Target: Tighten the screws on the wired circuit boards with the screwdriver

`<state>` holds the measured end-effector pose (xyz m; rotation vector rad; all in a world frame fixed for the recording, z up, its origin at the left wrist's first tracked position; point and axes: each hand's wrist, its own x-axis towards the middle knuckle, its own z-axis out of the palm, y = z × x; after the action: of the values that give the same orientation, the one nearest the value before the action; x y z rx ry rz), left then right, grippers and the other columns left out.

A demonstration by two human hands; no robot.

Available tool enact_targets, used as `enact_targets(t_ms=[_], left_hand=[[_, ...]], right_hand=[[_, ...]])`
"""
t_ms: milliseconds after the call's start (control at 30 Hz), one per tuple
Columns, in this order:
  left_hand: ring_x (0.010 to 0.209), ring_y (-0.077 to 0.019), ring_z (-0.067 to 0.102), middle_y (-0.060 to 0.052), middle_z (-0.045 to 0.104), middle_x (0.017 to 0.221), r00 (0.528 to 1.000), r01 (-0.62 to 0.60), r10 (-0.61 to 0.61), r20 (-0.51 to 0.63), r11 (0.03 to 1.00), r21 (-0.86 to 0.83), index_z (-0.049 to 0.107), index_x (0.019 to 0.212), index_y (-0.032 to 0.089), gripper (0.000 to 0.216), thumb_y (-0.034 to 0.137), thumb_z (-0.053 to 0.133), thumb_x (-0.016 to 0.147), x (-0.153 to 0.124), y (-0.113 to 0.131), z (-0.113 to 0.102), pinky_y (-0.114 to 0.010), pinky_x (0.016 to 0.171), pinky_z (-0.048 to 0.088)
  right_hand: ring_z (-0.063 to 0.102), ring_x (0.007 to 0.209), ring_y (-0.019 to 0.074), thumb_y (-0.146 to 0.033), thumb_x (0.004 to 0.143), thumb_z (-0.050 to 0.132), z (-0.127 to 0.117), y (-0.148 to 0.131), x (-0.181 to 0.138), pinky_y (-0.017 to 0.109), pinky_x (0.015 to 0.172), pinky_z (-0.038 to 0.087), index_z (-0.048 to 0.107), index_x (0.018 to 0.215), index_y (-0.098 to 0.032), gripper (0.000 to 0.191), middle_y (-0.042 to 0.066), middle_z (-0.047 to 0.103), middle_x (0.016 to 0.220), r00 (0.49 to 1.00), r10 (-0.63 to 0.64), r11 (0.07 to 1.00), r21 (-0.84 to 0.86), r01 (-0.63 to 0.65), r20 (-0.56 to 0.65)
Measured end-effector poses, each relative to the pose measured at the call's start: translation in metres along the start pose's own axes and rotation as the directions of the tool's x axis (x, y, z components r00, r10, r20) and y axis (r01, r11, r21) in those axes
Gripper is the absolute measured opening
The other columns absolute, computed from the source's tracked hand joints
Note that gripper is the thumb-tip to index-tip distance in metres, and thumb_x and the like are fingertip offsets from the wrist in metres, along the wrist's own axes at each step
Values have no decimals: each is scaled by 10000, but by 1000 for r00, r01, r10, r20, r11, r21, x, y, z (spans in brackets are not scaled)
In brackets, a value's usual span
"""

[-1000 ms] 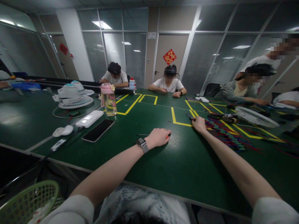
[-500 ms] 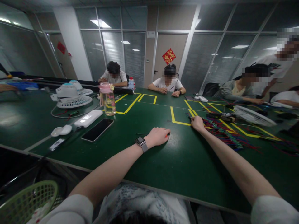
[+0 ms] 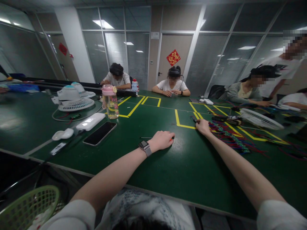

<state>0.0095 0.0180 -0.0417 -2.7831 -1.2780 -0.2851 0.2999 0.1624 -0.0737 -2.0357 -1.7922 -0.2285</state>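
Note:
My left hand, with a watch on its wrist, rests on the green table, its fingers curled over a screwdriver. The thin shaft of the screwdriver sticks out to the left, and a bit of its orange-red handle shows at my fingertips. Farther right, my right hand is closed in a pinch at a small dark piece, too small to name. Beside that hand lies a row of small green circuit boards with red and blue wires.
To the left are a phone, a white device, a pink-lidded bottle and white fans. A white fan grille lies at right. Yellow tape marks the table. Several people sit around it; one stands at right.
My right hand has shifted very slightly to the left; my left hand stays put. Across the table, a person's two hands have come together.

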Motion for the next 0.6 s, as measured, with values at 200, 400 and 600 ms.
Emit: enact_targets(t_ms=[200,400,600], left_hand=[[843,-209,659,-74,659,1056,1000,-10,10,-17,1000,2,537,1133,222,292,353,367,935,0,0,2,-303,672,503],[870,-217,658,-78,657,1066,1000,6,-6,-2,1000,21,528,1148,228,290,352,377,933,0,1,0,-317,703,508],[854,-215,656,-76,656,1066,1000,2,-1,-5,1000,10,532,1142,226,287,346,374,934,0,1,-1,-314,683,507]], right_hand=[[644,951,232,-134,817,489,0,1,-1,259,822,452,636,1123,-77,344,153,704,998,999,8,1000,19,-7,-35],[655,926,255,-121,805,480,1,1,-2,278,816,462,697,1038,-94,319,166,711,980,999,-6,1000,17,7,-33],[656,940,261,-107,780,501,1,1,-2,280,847,466,728,1021,-107,331,162,720,952,999,-17,1000,19,17,-28]])
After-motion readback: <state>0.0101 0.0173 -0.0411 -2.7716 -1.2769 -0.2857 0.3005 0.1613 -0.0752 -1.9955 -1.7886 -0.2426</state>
